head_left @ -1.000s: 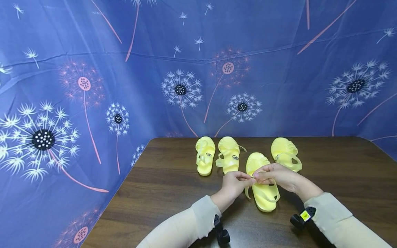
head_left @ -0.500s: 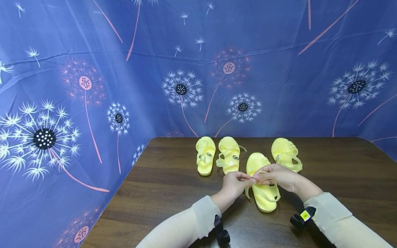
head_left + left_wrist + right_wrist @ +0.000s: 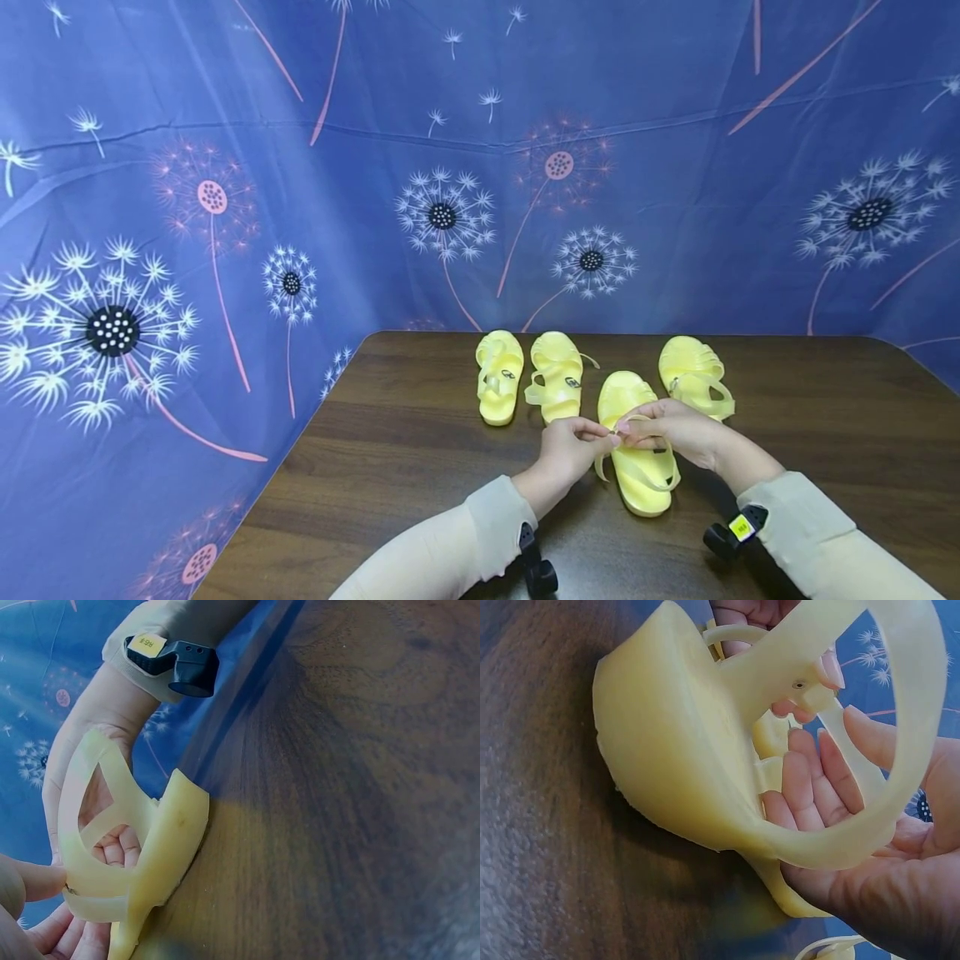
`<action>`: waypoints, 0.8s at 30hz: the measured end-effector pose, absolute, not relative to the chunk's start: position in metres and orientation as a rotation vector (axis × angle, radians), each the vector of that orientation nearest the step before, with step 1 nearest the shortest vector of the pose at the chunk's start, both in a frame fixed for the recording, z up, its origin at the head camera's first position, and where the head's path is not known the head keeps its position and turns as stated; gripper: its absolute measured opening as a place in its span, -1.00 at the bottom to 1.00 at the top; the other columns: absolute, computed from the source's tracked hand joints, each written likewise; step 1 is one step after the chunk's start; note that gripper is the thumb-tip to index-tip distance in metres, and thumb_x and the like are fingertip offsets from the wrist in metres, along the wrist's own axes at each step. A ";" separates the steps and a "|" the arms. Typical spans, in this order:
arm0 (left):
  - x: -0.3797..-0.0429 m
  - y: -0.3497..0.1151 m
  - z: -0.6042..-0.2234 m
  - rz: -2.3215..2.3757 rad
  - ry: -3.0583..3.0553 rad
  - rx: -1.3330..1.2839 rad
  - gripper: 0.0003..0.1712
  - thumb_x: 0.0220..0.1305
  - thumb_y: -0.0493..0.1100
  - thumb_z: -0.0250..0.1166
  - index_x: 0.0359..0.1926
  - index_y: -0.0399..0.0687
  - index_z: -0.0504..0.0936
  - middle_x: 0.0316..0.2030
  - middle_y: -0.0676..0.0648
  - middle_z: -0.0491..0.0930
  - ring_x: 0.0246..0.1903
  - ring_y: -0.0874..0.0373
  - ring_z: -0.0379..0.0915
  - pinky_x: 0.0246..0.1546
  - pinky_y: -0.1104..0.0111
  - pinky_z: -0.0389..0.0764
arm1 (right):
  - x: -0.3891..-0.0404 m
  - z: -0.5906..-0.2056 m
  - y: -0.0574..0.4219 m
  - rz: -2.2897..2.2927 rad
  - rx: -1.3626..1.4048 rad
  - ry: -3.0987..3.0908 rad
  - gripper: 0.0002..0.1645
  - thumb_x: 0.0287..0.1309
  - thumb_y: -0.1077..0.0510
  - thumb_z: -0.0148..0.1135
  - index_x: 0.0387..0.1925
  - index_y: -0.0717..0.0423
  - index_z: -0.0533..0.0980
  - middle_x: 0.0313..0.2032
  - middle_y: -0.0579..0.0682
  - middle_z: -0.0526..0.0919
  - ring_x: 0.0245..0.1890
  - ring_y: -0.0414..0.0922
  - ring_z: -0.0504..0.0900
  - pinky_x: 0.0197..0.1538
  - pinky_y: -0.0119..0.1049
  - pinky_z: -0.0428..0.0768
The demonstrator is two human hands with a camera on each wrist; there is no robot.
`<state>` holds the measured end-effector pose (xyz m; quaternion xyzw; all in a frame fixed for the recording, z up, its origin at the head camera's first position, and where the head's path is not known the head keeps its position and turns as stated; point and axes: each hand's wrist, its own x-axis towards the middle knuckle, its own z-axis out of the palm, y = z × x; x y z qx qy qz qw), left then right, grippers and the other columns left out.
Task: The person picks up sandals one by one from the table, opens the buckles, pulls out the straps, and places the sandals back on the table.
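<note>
A yellow jelly sandal (image 3: pixel 651 498) lies on the table with both hands over its straps. My left hand (image 3: pixel 564 458) pinches the strap end at the sandal's left side. My right hand (image 3: pixel 678 429) pinches the strap from the other side, the fingertips of both hands meeting. In the right wrist view, a small metal buckle piece (image 3: pixel 799 685) shows on the strap between the hands. The ankle strap (image 3: pixel 922 712) loops up over the heel, and the right fingers reach through beneath it. In the left wrist view, the left thumb presses beside a small dark metal spot (image 3: pixel 71 889).
Two more yellow sandals, one at far left (image 3: pixel 497 410) and one beside it (image 3: pixel 557 406), stand towards the table's back edge. Another yellow sandal (image 3: pixel 686 358) lies behind the right hand. A blue dandelion-print cloth (image 3: pixel 480 208) hangs behind the brown wooden table (image 3: pixel 390 467).
The head view has shifted slightly, so everything sits a little further right and lower. Both hands keep their pinch on the strap with hardly any visible motion.
</note>
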<state>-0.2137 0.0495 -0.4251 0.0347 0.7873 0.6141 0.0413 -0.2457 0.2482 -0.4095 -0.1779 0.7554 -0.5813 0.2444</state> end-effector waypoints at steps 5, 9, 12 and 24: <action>-0.213 0.050 -0.424 1.889 2.416 0.107 -0.88 0.07 -0.16 0.48 -0.43 -0.09 0.71 -0.57 0.06 0.59 -0.54 0.34 0.41 -0.52 0.50 0.42 | -0.245 -0.411 0.249 -1.605 -0.473 2.062 -0.74 0.37 0.11 0.10 -0.14 0.19 0.63 -0.24 -0.16 0.72 -0.10 -0.21 0.63 0.06 -0.33 0.55; -0.212 0.050 -0.425 1.887 2.427 0.115 -0.88 0.07 -0.17 0.48 -0.42 -0.10 0.72 -0.56 0.06 0.60 -0.54 0.35 0.42 -0.53 0.51 0.42 | -0.246 -0.413 0.250 -1.622 -0.473 2.055 -0.73 0.37 0.10 0.10 -0.13 0.19 0.63 -0.25 -0.16 0.72 -0.11 -0.21 0.63 0.05 -0.33 0.55; -0.211 0.050 -0.425 1.879 2.438 0.119 -0.88 0.06 -0.17 0.48 -0.42 -0.11 0.72 -0.56 0.05 0.61 -0.55 0.36 0.41 -0.54 0.52 0.42 | -0.247 -0.415 0.252 -1.636 -0.481 2.037 -0.71 0.38 0.09 0.09 -0.13 0.20 0.63 -0.24 -0.16 0.72 -0.11 -0.21 0.63 0.05 -0.35 0.57; -0.209 0.053 -0.423 1.886 2.457 0.116 -0.88 0.06 -0.18 0.48 -0.43 -0.12 0.71 -0.56 0.04 0.61 -0.56 0.37 0.40 -0.54 0.53 0.42 | -0.246 -0.417 0.253 -1.687 -0.412 2.024 -0.71 0.39 0.10 0.08 -0.11 0.21 0.61 -0.28 -0.16 0.69 -0.15 -0.21 0.63 0.01 -0.38 0.59</action>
